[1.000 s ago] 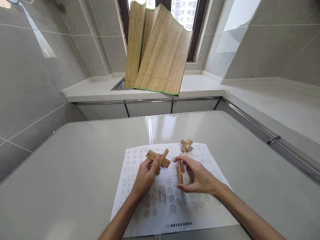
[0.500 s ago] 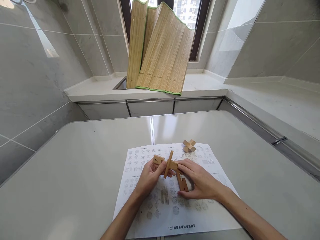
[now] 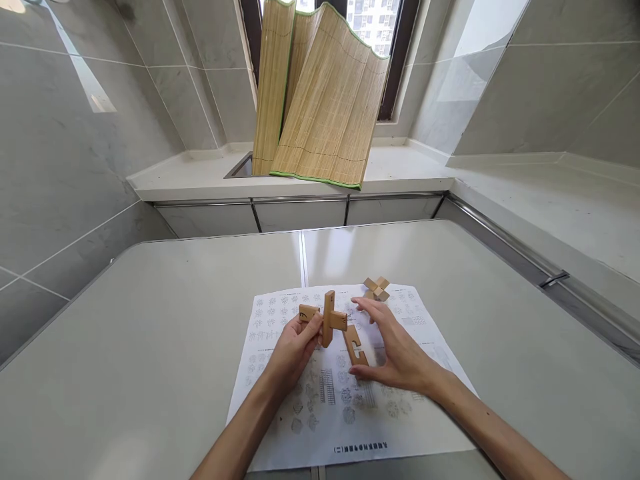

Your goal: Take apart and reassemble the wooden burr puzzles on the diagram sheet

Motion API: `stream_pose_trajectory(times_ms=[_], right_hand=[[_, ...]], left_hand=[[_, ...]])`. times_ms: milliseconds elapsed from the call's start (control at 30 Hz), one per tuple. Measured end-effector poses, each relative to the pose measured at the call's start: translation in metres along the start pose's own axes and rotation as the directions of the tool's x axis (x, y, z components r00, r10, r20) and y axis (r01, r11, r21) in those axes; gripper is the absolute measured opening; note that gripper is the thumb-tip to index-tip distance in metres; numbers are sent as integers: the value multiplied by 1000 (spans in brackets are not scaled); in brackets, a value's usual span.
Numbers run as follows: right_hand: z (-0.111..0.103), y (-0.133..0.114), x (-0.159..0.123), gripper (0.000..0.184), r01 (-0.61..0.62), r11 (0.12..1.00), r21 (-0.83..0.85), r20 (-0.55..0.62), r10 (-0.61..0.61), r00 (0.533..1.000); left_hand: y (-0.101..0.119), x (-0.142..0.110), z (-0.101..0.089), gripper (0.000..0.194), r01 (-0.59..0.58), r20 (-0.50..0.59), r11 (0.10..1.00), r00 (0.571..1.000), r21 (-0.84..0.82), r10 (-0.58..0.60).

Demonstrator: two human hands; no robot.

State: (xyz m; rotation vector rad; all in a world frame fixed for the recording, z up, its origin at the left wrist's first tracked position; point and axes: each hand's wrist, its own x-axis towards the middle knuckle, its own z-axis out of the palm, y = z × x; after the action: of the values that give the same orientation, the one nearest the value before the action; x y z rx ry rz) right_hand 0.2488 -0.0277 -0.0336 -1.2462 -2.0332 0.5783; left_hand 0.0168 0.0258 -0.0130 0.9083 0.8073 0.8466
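Note:
My left hand is closed on two crossed wooden puzzle pieces, pinched between thumb and fingers. One piece lies sideways with dark marks near its ends; the other stands upright across it. Just right of them is a flat notched wooden puzzle piece, tilted, its cut-outs facing right. My right hand is open around that piece, index finger raised and apart from it. The right thumb is at the piece's lower end; whether it presses there I cannot tell.
A printed sheet of puzzle diagrams lies under my hands on the pale table. An assembled wooden burr puzzle sits at its far edge. A folded bamboo mat leans by the window on the white ledge.
The notched piece came from my right fingers' grip to beside the crossed pieces, and the right fingers spread off it. My left hand turned the crossed pieces so the cross piece stands upright.

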Motion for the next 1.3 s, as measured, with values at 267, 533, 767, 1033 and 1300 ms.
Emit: stream_pose_trajectory(times_ms=[267,533,767,1033,1300], right_hand=[[5,-7,-1,112,-7,993,119,-18,9,1000],[3,-12,1,103,7,991,130,-12,-6,1000],[2,-12,3,96,14,989,146,-34,-9,999],[-1,-12,3,94,66,989,136,-92,-54,994],[-2,-10,3,92,70,990,126,-120,-55,991]], left_hand=[[5,-9,14,41,-44,195,962,981,268,-10],[4,-7,16,38,-45,330,940,941,338,-73],[4,-5,15,38,-49,344,940,936,338,-75],[7,-5,12,41,-64,340,926,938,372,-73],[18,-3,9,43,-69,316,907,946,416,-74]])
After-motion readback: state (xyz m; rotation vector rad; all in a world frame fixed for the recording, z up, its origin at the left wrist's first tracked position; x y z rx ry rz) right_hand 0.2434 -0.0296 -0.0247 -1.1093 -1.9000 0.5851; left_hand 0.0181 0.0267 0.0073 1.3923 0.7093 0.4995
